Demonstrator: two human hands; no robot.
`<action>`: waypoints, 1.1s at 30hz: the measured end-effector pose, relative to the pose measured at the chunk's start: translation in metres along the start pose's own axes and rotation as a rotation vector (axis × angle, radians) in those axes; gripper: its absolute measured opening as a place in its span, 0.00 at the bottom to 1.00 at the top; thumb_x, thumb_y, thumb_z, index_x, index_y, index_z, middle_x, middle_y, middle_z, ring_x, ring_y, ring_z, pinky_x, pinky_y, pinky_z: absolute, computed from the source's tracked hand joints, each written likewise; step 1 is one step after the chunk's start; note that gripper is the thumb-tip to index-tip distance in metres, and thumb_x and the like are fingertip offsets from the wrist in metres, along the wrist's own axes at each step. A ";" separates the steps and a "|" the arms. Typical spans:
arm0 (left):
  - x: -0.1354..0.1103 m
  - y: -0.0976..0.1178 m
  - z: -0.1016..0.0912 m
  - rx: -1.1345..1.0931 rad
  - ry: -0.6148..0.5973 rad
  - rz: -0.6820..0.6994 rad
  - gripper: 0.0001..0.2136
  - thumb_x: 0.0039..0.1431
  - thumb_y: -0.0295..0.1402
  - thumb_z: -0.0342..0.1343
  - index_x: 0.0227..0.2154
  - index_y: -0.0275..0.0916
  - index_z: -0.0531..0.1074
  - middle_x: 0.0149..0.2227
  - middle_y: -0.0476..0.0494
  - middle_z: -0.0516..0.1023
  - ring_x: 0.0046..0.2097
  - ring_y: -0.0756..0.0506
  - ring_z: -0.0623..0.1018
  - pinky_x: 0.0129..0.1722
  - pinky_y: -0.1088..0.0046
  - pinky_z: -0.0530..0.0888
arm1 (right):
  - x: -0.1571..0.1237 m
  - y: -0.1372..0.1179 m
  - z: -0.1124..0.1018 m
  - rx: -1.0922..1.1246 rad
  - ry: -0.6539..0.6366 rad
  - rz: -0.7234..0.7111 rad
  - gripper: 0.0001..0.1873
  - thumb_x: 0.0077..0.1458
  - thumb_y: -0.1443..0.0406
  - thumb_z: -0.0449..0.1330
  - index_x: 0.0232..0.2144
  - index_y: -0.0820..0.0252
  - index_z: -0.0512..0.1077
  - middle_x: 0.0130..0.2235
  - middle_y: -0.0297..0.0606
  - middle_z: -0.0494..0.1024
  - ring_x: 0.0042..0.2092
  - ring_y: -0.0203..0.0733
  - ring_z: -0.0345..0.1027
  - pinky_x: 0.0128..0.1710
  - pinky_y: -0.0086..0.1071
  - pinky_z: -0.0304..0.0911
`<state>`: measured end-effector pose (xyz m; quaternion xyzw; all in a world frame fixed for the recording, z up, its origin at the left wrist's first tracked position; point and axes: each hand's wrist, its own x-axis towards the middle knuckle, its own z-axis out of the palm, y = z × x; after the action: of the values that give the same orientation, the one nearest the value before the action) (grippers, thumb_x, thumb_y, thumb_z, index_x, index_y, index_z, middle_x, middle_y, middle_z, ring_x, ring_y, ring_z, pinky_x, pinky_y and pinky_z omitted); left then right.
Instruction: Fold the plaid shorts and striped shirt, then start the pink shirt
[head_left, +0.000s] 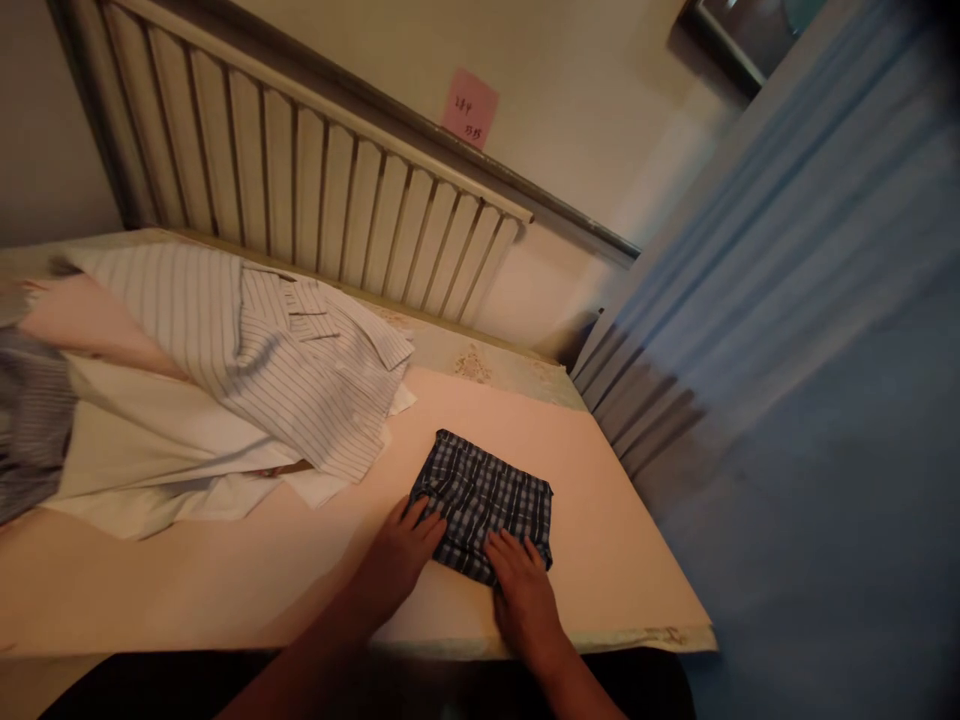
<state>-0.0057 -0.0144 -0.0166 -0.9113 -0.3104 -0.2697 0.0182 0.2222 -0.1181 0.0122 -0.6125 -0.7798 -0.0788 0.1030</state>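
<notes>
A folded dark blue checked garment point(484, 498) lies on the pale pink surface point(592, 540) near its front edge. My left hand point(401, 560) rests flat at the garment's left edge, fingers stretched out onto the cloth. My right hand point(521, 590) lies flat on the garment's near edge, fingers spread and pressing down. Neither hand grips anything.
A heap of clothes lies to the left: a white striped shirt point(300, 370) on top, plain white cloth point(142, 450) under it, a blue striped piece point(30, 420) at the far left. A slatted headboard point(300, 170) stands behind. Blue curtains point(787, 350) hang at the right.
</notes>
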 end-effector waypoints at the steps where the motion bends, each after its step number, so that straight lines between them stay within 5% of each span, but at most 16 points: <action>1: -0.003 0.007 0.001 0.006 0.003 -0.002 0.18 0.62 0.23 0.45 0.52 0.41 0.70 0.52 0.42 0.75 0.60 0.40 0.65 0.61 0.52 0.56 | -0.004 0.007 -0.002 -0.004 0.015 0.009 0.38 0.39 0.78 0.51 0.56 0.55 0.66 0.58 0.39 0.70 0.61 0.50 0.59 0.61 0.52 0.50; 11: -0.040 0.074 0.002 0.110 -0.082 -0.131 0.19 0.61 0.24 0.46 0.52 0.41 0.70 0.53 0.42 0.75 0.61 0.37 0.65 0.61 0.46 0.54 | -0.052 0.045 0.021 0.109 0.265 0.058 0.38 0.40 0.78 0.50 0.56 0.60 0.66 0.59 0.43 0.68 0.61 0.49 0.58 0.57 0.49 0.59; 14: -0.027 0.090 -0.012 0.105 -0.067 -0.187 0.17 0.62 0.26 0.46 0.51 0.42 0.70 0.55 0.41 0.74 0.61 0.38 0.65 0.61 0.47 0.56 | -0.055 0.044 0.031 0.169 0.343 0.067 0.38 0.39 0.79 0.48 0.56 0.60 0.66 0.58 0.43 0.68 0.62 0.49 0.57 0.56 0.49 0.61; 18: 0.021 0.104 -0.025 0.064 -0.027 -0.215 0.16 0.65 0.29 0.44 0.53 0.43 0.68 0.59 0.43 0.69 0.63 0.42 0.63 0.62 0.53 0.58 | -0.053 0.042 0.039 0.199 0.419 0.075 0.36 0.41 0.79 0.48 0.54 0.60 0.66 0.57 0.44 0.69 0.61 0.49 0.58 0.56 0.49 0.61; 23: 0.073 0.104 0.001 0.058 -0.116 -0.224 0.18 0.65 0.32 0.45 0.56 0.40 0.65 0.61 0.42 0.66 0.64 0.40 0.62 0.61 0.52 0.60 | -0.052 0.047 0.042 0.198 0.466 0.046 0.34 0.44 0.78 0.48 0.55 0.60 0.66 0.56 0.44 0.70 0.60 0.48 0.59 0.55 0.48 0.61; 28: 0.070 0.088 0.032 0.098 -0.168 -0.266 0.20 0.64 0.38 0.47 0.58 0.44 0.64 0.62 0.44 0.65 0.64 0.39 0.62 0.61 0.49 0.59 | -0.059 0.057 0.046 0.234 0.471 0.037 0.32 0.47 0.76 0.50 0.56 0.59 0.64 0.58 0.45 0.68 0.61 0.49 0.57 0.57 0.48 0.60; 33: 0.063 0.082 0.036 0.085 -0.143 -0.259 0.22 0.64 0.40 0.46 0.60 0.45 0.62 0.63 0.46 0.64 0.64 0.39 0.61 0.62 0.51 0.57 | -0.066 0.054 0.044 0.428 0.526 0.388 0.27 0.55 0.67 0.51 0.58 0.61 0.61 0.56 0.48 0.69 0.58 0.49 0.62 0.55 0.46 0.61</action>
<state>0.1012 -0.0382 -0.0047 -0.8789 -0.4371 -0.1908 -0.0002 0.2869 -0.1562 -0.0477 -0.6722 -0.5952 -0.0480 0.4378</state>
